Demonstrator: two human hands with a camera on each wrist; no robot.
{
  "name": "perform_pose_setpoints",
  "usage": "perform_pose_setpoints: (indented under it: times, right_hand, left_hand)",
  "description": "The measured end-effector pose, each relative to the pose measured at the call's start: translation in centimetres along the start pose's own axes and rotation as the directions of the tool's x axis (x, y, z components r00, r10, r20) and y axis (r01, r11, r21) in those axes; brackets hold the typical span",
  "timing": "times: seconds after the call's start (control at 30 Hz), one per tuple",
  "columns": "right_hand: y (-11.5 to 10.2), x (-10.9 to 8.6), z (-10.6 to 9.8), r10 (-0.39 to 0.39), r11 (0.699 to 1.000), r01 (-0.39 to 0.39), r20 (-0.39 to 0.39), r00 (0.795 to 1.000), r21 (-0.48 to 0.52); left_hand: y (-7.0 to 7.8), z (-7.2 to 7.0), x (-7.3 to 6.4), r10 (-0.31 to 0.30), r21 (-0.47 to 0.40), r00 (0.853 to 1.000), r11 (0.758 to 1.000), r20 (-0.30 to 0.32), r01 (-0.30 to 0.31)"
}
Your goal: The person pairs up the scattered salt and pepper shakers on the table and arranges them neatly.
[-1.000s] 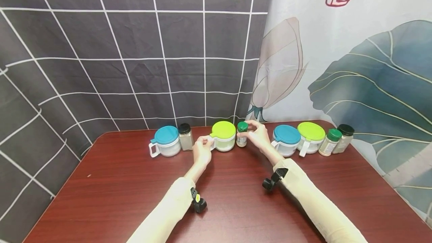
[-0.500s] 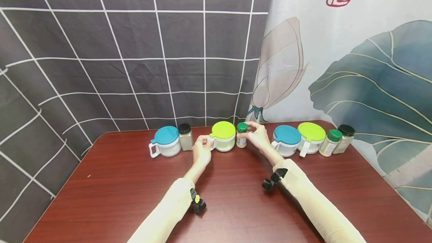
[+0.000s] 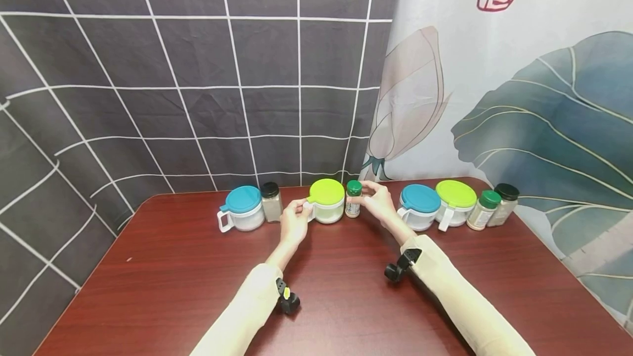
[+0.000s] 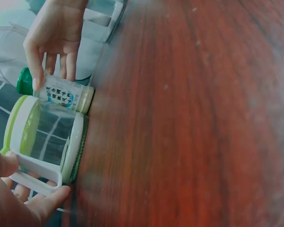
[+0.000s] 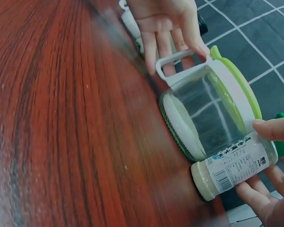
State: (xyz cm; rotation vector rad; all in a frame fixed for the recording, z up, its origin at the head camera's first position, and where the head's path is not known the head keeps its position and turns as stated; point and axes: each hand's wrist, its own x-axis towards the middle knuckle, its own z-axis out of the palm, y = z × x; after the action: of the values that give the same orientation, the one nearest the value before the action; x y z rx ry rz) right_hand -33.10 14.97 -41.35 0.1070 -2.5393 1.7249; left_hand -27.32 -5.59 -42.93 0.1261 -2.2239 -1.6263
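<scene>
My left hand pinches the white handle of a clear seasoning jar with a lime-green lid. In the left wrist view the thumb lies at the handle's top and a finger at its lower end. My right hand holds a small spice bottle with a green cap, thumb on one side and fingers on the other. In the right wrist view the bottle's printed label shows, and the bottle stands right beside the jar. White contents cover the jar's bottom.
Left of the jar stand a black-capped spice bottle and a blue-lidded jar. On the right are another blue-lidded jar, a lime-lidded jar, a green-capped bottle and a black-capped bottle. Curtains hang behind the table.
</scene>
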Motion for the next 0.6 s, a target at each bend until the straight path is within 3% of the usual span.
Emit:
perform_pose_setpoints:
  times: [0.33, 0.6]
  right_hand:
    - [0.39, 0.01, -0.33, 0.002, 1.000, -0.003, 0.026, 1.000, 0.007]
    - [0.39, 0.31, -0.17, 0.002, 1.000, -0.003, 0.036, 0.999, 0.016]
  left_hand:
    - [0.19, -0.34, -0.17, 0.031, 0.079, 0.999, 0.996, 0.023, -0.033]
    - [0.45, -0.40, -0.29, 0.001, 0.077, 1.000, 0.997, 0.019, -0.002]
